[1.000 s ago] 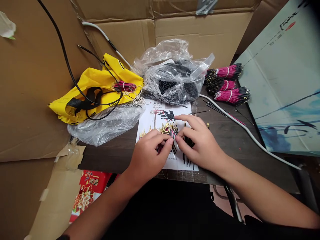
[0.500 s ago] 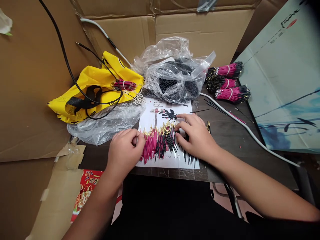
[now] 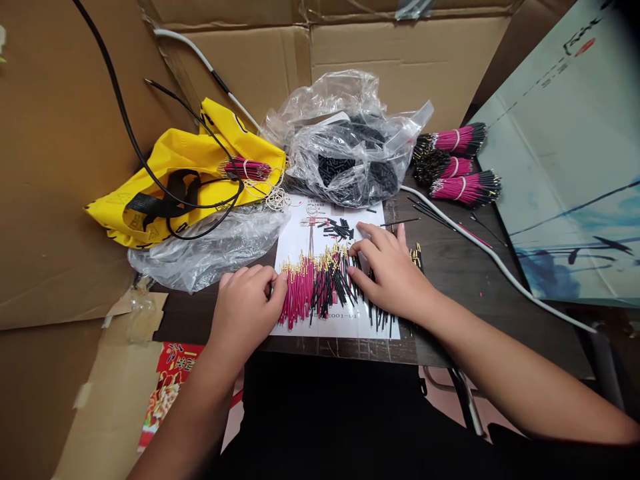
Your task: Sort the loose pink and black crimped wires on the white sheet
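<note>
Pink wires (image 3: 297, 297) and black wires (image 3: 330, 287) with gold tips lie side by side on a white printed sheet (image 3: 300, 227). At the left edge of the pink ones rests my left hand (image 3: 250, 300), its fingers curled together; whatever they may hold is hidden. My right hand (image 3: 393, 270) is spread over the right side of the black wires, thumb and index finger apart, with its fingertips touching near the gold ends. More black wires (image 3: 383, 319) lie partly under it. Short black sleeves (image 3: 339, 229) are scattered just above the rows.
Behind the sheet sits a clear plastic bag (image 3: 350, 160) of black pieces. A yellow bag (image 3: 190, 153) with a black cable lies at the left. Banded wire bundles (image 3: 457, 160) are at the back right, and a white cable (image 3: 500, 257) crosses the right side.
The fingers of my right hand have spread, and its index fingertip has moved away from the short black sleeves. My left hand has shifted slightly left.
</note>
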Motion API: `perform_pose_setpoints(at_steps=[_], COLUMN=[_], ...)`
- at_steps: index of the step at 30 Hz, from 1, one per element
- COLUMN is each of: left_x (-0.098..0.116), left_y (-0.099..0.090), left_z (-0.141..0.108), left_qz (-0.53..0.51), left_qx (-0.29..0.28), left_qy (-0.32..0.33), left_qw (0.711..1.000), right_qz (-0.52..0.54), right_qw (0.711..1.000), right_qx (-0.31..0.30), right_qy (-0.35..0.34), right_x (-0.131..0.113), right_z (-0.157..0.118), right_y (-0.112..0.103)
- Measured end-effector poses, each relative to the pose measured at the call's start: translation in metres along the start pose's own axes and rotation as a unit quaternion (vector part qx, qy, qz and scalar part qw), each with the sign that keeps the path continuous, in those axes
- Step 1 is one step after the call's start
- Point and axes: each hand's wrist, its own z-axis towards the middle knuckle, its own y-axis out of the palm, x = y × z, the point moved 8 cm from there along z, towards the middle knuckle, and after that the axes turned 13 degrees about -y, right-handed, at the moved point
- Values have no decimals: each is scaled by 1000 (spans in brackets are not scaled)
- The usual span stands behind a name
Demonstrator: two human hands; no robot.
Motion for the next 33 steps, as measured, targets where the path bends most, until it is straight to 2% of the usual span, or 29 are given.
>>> perform_pose_setpoints(at_steps=[10, 20, 27, 33], left_x=[1, -4, -2, -4], left_y=[-3, -6, -8, -8], left_z=[-1, -2, -1, 1], left_qz=[-54, -100, -110, -138], left_qx=[21, 65, 65, 56], left_qy=[16, 18, 14, 1], left_qw=[998, 993, 992, 989], right_qz=[-4, -19, -14, 9], right_qw=[1000, 999, 1000, 999], right_qx=[18, 25, 18, 49], right_qy=[21, 2, -12, -2], right_x=[2, -1, -2, 4], right_z=[2, 1, 3, 4], right_y=[-3, -5, -4, -7])
